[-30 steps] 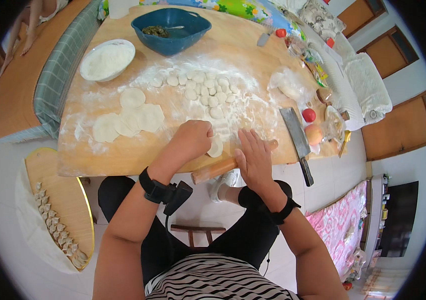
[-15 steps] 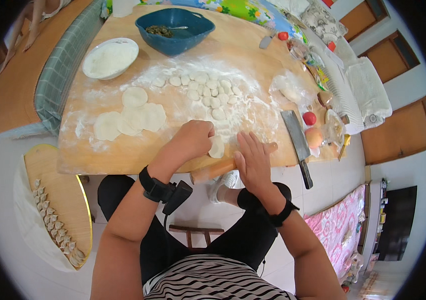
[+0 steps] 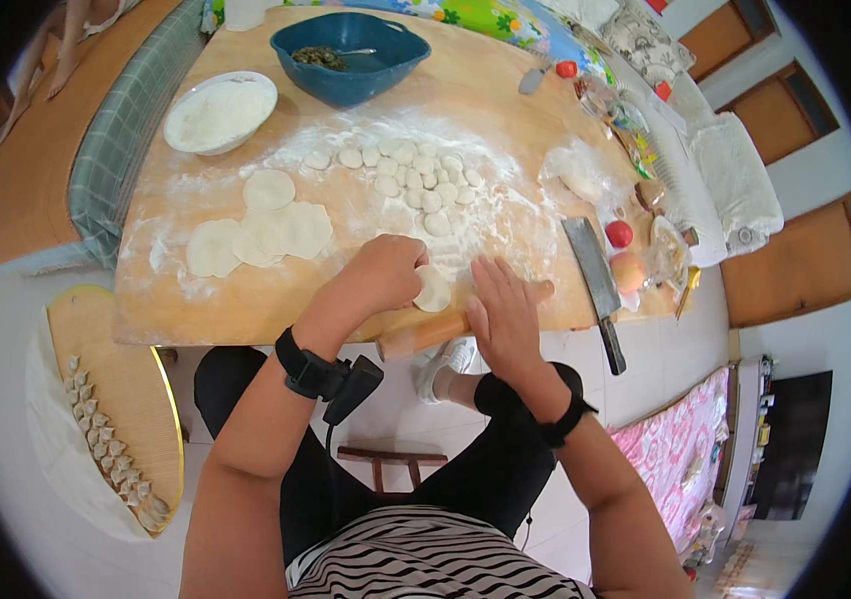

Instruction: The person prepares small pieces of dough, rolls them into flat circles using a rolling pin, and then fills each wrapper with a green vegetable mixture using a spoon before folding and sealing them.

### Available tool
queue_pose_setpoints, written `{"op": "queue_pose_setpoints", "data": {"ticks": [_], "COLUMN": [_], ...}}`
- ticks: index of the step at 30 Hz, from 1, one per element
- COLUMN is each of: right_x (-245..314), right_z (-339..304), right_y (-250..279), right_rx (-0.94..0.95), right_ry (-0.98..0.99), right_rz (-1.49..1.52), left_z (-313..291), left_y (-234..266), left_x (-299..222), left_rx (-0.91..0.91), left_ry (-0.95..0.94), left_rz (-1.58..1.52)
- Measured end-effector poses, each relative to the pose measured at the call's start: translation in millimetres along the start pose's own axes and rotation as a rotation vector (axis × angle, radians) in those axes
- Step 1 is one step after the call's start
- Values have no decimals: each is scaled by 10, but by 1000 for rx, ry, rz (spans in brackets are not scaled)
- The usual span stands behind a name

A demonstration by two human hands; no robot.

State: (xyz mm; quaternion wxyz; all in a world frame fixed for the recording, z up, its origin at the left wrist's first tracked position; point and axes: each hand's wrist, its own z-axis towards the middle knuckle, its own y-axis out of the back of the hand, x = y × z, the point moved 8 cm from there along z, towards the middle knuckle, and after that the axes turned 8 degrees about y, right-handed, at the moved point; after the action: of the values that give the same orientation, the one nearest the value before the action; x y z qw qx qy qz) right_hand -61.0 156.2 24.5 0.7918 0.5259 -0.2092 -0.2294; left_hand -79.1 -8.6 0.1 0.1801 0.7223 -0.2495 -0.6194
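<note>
At the table's near edge, my left hand (image 3: 383, 275) is closed on the left rim of a small flattened dough round (image 3: 433, 291). My right hand (image 3: 505, 314) lies flat, fingers stretched out, over the right part of a wooden rolling pin (image 3: 420, 332). The pin sits slantwise along the edge, just nearer to me than the round. Beyond my hands, several small dough pieces (image 3: 412, 178) cluster on scattered flour. Several thin rolled wrappers (image 3: 303, 231) overlap to the left.
A white bowl of flour (image 3: 221, 115) and a blue basin (image 3: 355, 85) with dark filling and a spoon stand at the back. A cleaver (image 3: 593, 268) lies to the right, its handle past the edge. Lower left, a board (image 3: 136, 399) holds several dumplings.
The dough round looks wider and rounder and has turned under my left fingers. The rolling pin has shifted slightly; my right hand stays flat on it.
</note>
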Motion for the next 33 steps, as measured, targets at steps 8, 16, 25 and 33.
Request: {"op": "queue_pose_setpoints", "data": {"ticks": [8, 16, 25, 33], "right_x": [-169, 2, 19, 80], "right_z": [588, 159, 196, -77], "right_y": [-197, -61, -62, 114], "right_rx": [-42, -29, 12, -56], "right_ry": [-39, 9, -38, -26], "right_rz": [-117, -28, 11, 67], "left_z": [-3, -50, -3, 17], "left_y": [60, 5, 111, 193], "left_x": [-23, -36, -31, 72], "left_rx": [-73, -48, -87, -283], "left_ry": [29, -31, 43, 84], "left_rz": [254, 141, 107, -82]}}
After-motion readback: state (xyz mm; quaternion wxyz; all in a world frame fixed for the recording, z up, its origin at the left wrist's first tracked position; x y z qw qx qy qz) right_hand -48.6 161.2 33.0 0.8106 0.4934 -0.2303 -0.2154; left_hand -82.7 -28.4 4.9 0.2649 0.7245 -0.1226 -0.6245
